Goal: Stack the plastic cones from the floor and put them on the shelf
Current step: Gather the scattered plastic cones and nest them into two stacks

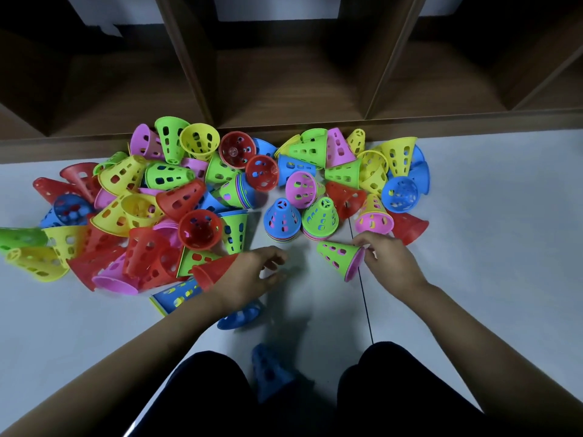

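Our right hand [388,260] pinches the green cone [339,258] by its rim, tip pointing left toward our left hand [255,272], whose fingers hang loosely curled, empty.

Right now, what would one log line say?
right hand: holds green cone | left hand: open, empty | blue stack, green stack: upright

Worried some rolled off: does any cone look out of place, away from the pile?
Yes. A blurred blue perforated plastic cone sits alone between the person's knees, apart from the colourful cone pile by the wooden shelf.
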